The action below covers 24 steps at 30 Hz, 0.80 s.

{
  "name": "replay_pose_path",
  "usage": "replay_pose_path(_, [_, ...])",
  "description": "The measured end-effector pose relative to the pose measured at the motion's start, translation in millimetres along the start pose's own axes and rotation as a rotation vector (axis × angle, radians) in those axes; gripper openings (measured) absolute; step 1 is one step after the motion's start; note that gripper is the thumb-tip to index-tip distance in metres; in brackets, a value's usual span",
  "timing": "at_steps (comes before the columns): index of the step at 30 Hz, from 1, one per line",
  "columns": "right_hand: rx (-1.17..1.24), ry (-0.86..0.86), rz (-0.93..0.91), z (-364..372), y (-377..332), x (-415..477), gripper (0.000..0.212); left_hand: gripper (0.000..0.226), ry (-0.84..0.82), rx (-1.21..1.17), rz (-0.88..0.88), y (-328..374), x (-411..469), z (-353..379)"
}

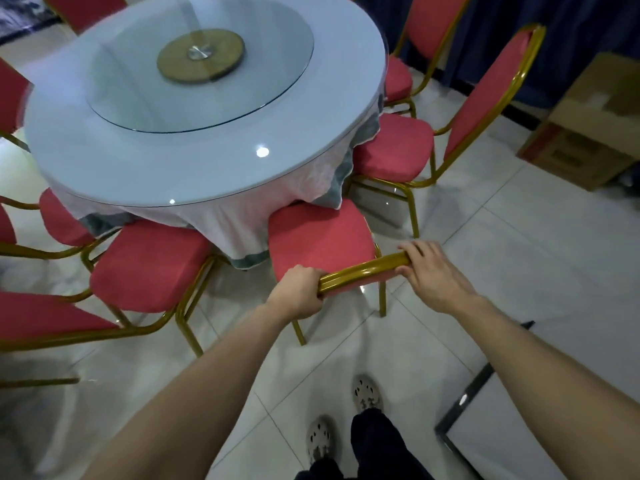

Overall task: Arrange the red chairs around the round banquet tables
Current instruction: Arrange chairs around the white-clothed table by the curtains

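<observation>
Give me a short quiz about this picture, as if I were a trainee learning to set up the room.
1. True or false: the left hand and the right hand both grip the gold top rail of one red chair.
2. What sits on the middle of the round table? A) a vase B) a glass turntable C) stacked plates
3. What stands on the floor at the far right?
Key: 1 true; 2 B; 3 a cardboard box.
</observation>
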State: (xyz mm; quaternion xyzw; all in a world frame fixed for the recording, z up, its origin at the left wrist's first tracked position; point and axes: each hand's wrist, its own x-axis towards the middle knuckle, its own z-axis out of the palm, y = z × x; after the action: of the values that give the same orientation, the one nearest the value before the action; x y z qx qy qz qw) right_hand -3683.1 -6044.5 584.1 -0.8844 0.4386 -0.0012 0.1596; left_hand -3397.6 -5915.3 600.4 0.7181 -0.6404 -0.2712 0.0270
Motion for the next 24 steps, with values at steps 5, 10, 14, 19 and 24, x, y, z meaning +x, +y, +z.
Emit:
replay_pose_path(5, [0.049,-0.055,0.005,-25.9,34.3,43.5,0.074,0.012,0.036,-0.007,-0.06,21.9,44.7,-6.6])
replay_pose_path(10, [0.035,-0.093,-0.049,-40.4,63.2,90.6,0.081,0.009,0.082,-0.013,-0.149,33.1,82.4,-14.7])
replay_pose_path(14, [-0.05,-0.125,-0.043,-50.5,80.9,117.6,0.077,0.009,0.119,-0.024,-0.157,37.6,105.7,-18.2])
replay_pose_path(19, [-0.008,-0.032,-0.098,-60.2,48.9,98.4,0.072,0.02,0.094,0.023,-0.11,37.5,110.1,-22.7])
replay_pose_path(24, [0.055,0.04,-0.227,-55.5,-48.5,98.1,0.053,0.067,-0.072,0.011,-0.117,-8.6,70.1,-37.6])
